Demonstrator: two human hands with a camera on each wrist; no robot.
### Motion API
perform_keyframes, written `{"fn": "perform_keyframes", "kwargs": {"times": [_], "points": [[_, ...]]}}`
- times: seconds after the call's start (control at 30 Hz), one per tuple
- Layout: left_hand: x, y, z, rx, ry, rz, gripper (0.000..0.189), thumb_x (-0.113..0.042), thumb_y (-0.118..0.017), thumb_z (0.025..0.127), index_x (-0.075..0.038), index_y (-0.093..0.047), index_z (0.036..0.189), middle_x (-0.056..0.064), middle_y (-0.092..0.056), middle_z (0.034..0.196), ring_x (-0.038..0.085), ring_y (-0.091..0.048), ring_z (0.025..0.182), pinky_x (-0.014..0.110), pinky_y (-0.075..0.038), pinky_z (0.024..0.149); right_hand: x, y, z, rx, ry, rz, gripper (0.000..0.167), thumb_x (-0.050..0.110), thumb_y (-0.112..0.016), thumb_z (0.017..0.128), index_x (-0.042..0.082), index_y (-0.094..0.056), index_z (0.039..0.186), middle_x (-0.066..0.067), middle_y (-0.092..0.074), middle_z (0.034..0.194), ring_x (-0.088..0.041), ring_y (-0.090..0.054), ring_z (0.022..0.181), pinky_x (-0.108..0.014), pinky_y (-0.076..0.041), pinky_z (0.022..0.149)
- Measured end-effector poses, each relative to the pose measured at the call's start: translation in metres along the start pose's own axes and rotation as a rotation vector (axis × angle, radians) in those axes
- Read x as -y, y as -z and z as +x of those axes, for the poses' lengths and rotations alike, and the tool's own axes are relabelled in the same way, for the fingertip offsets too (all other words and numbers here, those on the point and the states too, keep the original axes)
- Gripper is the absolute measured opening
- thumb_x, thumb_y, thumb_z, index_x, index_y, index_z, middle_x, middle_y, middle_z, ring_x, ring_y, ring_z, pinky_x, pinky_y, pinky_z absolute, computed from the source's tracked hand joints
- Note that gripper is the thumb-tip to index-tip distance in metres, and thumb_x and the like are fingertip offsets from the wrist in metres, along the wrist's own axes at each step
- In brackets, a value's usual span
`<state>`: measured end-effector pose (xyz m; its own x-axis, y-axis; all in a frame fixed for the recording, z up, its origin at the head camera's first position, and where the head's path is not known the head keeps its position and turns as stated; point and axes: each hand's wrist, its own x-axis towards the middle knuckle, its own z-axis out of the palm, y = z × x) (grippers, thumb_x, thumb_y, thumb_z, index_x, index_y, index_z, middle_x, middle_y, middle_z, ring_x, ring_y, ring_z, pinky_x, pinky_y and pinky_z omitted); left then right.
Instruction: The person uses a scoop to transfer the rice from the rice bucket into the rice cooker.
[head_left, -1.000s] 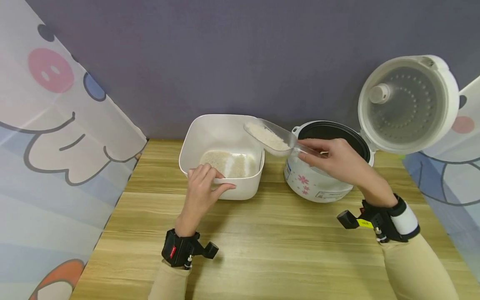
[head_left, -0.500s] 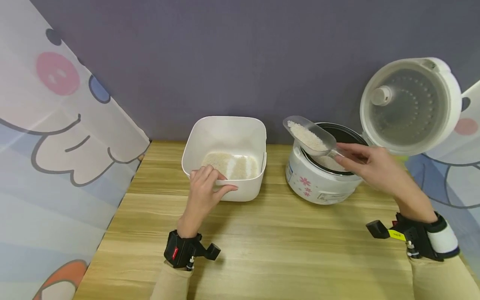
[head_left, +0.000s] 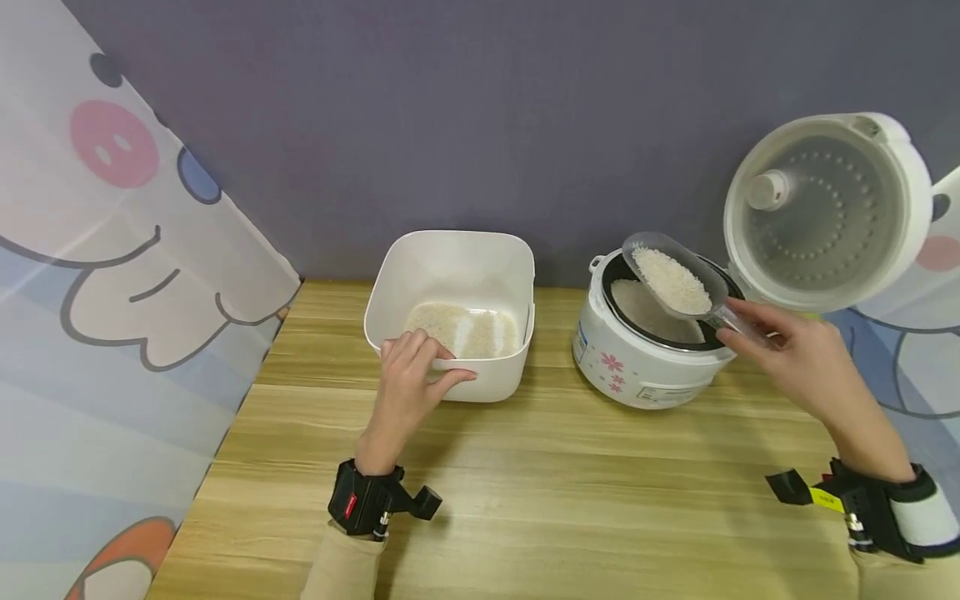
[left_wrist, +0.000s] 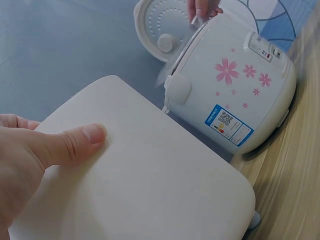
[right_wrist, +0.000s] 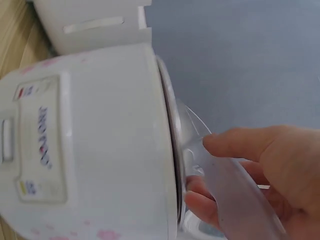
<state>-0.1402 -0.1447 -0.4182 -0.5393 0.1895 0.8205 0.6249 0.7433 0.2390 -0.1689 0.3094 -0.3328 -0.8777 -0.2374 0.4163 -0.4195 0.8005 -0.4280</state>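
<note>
My right hand pinches the handle of a clear plastic scoop, whose bowl carries white rice. The scoop is over the open mouth of a white rice cooker with pink flowers. Inside the cooker's dark pot more rice shows. With my left hand I grip the front rim of a white bin, fingers inside and thumb along its outer wall. A thin layer of rice covers the bin's floor. In the left wrist view the thumb presses the wall.
The cooker's lid stands raised at the back right, hinged behind the pot. Bin and cooker stand side by side on a wooden table, a narrow gap between them. A dark grey wall rises behind, with cartoon-printed sheets at both sides.
My right hand has carried the rice-filled scoop rightward from near the bin's right edge to over the cooker. The left hand has kept its hold on the bin's rim.
</note>
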Motion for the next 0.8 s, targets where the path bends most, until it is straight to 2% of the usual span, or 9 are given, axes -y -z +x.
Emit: {"fn": "perform_keyframes", "kwargs": {"times": [0.13, 0.23, 0.3, 0.33, 0.4, 0.47, 0.5, 0.57, 0.8], "points": [[0.0, -0.001, -0.001, 0.0, 0.0, -0.001, 0.051, -0.032, -0.091, 0.057, -0.005, -0.058, 0.082, 0.004, -0.054, 0.076, 0.023, -0.052, 0.07, 0.042, -0.031, 0.074, -0.007, -0.003, -0.007, -0.118, 0.083, -0.065, 0.043, 0.004, -0.082, 0.082, -0.002, -0.072, 0.123, -0.027, -0.074, 0.095, 0.035, -0.034, 0.089, -0.006, -0.035, 0.069], [0.004, -0.004, -0.004, 0.007, 0.004, -0.008, 0.05, -0.036, -0.09, 0.06, -0.005, -0.058, 0.083, 0.003, -0.054, 0.077, 0.024, -0.052, 0.071, 0.041, -0.031, 0.075, -0.011, -0.004, -0.01, -0.168, 0.118, -0.094, 0.046, -0.001, -0.083, 0.078, -0.004, -0.071, 0.122, -0.028, -0.074, 0.095, 0.038, -0.031, 0.092, -0.005, -0.036, 0.071], [0.004, -0.003, -0.004, 0.015, 0.012, -0.011, 0.05, -0.036, -0.09, 0.06, -0.005, -0.058, 0.083, 0.004, -0.055, 0.077, 0.024, -0.053, 0.072, 0.042, -0.032, 0.075, -0.014, -0.006, -0.011, -0.183, 0.126, -0.132, 0.049, -0.003, -0.083, 0.075, -0.005, -0.071, 0.122, -0.028, -0.073, 0.093, 0.028, -0.046, 0.084, -0.008, -0.037, 0.069], [0.003, -0.003, -0.004, 0.016, 0.014, -0.011, 0.05, -0.036, -0.09, 0.06, -0.005, -0.058, 0.083, 0.004, -0.055, 0.077, 0.024, -0.053, 0.072, 0.042, -0.032, 0.075, -0.014, -0.007, -0.012, -0.192, 0.126, -0.154, 0.049, -0.004, -0.083, 0.075, -0.005, -0.07, 0.123, -0.028, -0.073, 0.093, 0.019, -0.054, 0.079, -0.013, -0.039, 0.068], [0.003, -0.003, -0.003, 0.017, 0.018, -0.007, 0.051, -0.035, -0.091, 0.059, -0.005, -0.058, 0.083, 0.004, -0.055, 0.077, 0.024, -0.053, 0.072, 0.042, -0.032, 0.075, -0.014, -0.009, -0.014, -0.205, 0.116, -0.187, 0.051, -0.005, -0.083, 0.075, -0.005, -0.069, 0.125, -0.03, -0.072, 0.1, -0.009, -0.067, 0.075, -0.029, -0.048, 0.069], [-0.001, -0.001, -0.001, 0.018, 0.019, 0.003, 0.051, -0.032, -0.092, 0.056, -0.005, -0.057, 0.083, 0.004, -0.055, 0.077, 0.024, -0.053, 0.071, 0.042, -0.032, 0.074, -0.012, -0.012, -0.016, -0.224, 0.118, -0.223, 0.053, -0.007, -0.082, 0.075, -0.006, -0.068, 0.126, -0.031, -0.07, 0.105, -0.043, -0.066, 0.078, -0.047, -0.05, 0.07], [-0.001, -0.001, -0.001, 0.014, 0.016, 0.006, 0.052, -0.032, -0.092, 0.056, -0.005, -0.057, 0.082, 0.004, -0.055, 0.077, 0.024, -0.052, 0.071, 0.042, -0.032, 0.074, -0.011, -0.013, -0.017, -0.235, 0.122, -0.241, 0.053, -0.007, -0.082, 0.075, -0.006, -0.067, 0.126, -0.031, -0.069, 0.109, -0.049, -0.065, 0.084, -0.055, -0.049, 0.07], [-0.001, -0.001, -0.001, 0.014, 0.014, 0.008, 0.052, -0.033, -0.092, 0.056, -0.005, -0.057, 0.082, 0.004, -0.055, 0.076, 0.024, -0.052, 0.07, 0.042, -0.031, 0.074, -0.007, -0.014, -0.018, -0.247, 0.126, -0.279, 0.054, -0.008, -0.081, 0.076, -0.006, -0.066, 0.128, -0.032, -0.066, 0.114, -0.053, -0.063, 0.092, -0.067, -0.045, 0.071], [0.001, -0.001, 0.0, 0.004, 0.001, 0.008, 0.051, -0.033, -0.091, 0.056, -0.005, -0.057, 0.082, 0.004, -0.055, 0.077, 0.024, -0.053, 0.07, 0.041, -0.031, 0.073, -0.001, -0.017, -0.022, -0.276, 0.165, -0.394, 0.053, -0.011, -0.077, 0.081, -0.004, -0.064, 0.132, -0.03, -0.064, 0.114, -0.054, -0.059, 0.1, -0.067, -0.045, 0.066]]}}
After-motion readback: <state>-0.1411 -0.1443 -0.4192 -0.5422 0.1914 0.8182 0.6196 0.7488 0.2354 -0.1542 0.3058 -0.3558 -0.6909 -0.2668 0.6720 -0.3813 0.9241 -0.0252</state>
